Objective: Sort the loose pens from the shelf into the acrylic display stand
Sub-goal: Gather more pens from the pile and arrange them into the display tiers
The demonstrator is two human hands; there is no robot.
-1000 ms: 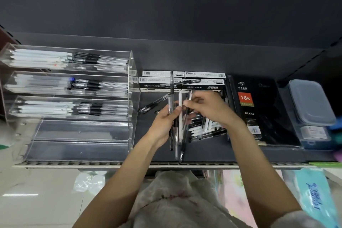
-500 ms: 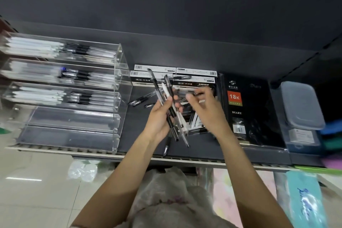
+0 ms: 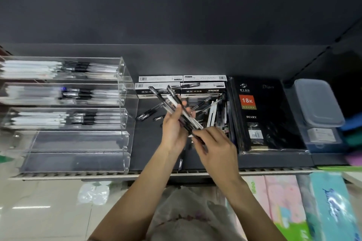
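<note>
Both hands meet over the middle of the dark shelf [image 3: 156, 154], above its front edge. The left hand [image 3: 173, 131] is curled round a bundle of pens [image 3: 176, 106] that slants from upper left, toward the back of the shelf, to lower right, and fans out at its far end. The right hand [image 3: 217, 148] pinches the near end of that bundle with fingertips and thumb, just right of the left hand.

Under and behind the hands a pile of loose pens [image 3: 213, 111] lies against the left edge of a black diary [image 3: 260, 115]. A few more stray pens [image 3: 147, 113] lie on the bare shelf between the pile and the right wall of the clear stand [image 3: 125, 123]. Pen boxes [image 3: 182, 84] stand in two rows at the back of the shelf, behind the pile, with one pen lying across their tops.

The stand fills the left end of the shelf, stepped in five tiers. The three rear tiers hold rows of pens lying lengthwise; the two front tiers, nearest the shelf's front edge, show only clear floor. Between the stand's right wall and the hands runs a strip of bare shelf.

At the right end sits a lidded plastic box [image 3: 317, 103], just beside the diary.
</note>
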